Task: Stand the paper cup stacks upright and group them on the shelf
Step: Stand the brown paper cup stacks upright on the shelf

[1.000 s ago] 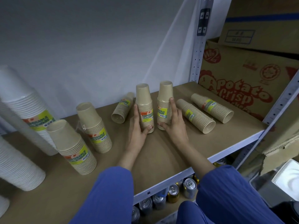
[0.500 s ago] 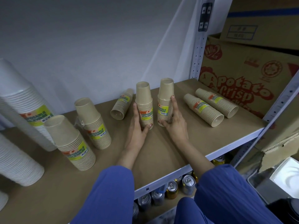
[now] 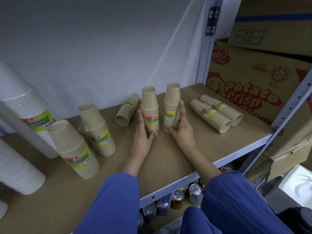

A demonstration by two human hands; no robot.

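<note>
A brown board shelf point(image 3: 168, 159) fills the view, with a pale grey wall sheet point(image 3: 101, 48) behind it and a perforated metal upright point(image 3: 204, 53) at its far right corner. Right of the upright sits a printed cardboard box point(image 3: 253, 85) marked Potato Crisp, with a plain cardboard box point(image 3: 273, 31) on top of it. On the level below, near the shelf's front edge, stand silver and gold drink cans point(image 3: 177, 198).

At mid-shelf two stacks of tan paper cups stand upright with their mouths down and a narrow gap between them. The left hand point(image 3: 143, 134) grips the left tan stack point(image 3: 150, 108), its fingers straight up the stack's left side and its thumb hooked round the near base. The right hand point(image 3: 183, 127) grips the right tan stack point(image 3: 172, 105) the same way, with its fingers up the right side and its thumb at the near base.

Just left of these and farther back, a lying tan stack point(image 3: 127, 109) points its mouth to the near side. At the right, two lying tan stacks point(image 3: 211, 114) rest side by side, touching. At the left two wider tan stacks point(image 3: 97, 130) stand upright, and beyond them are white cup stacks point(image 3: 25, 115).

Both hands are on the same stacks as a second ago. The pair at the right, which was splayed apart then, now lies together.
</note>
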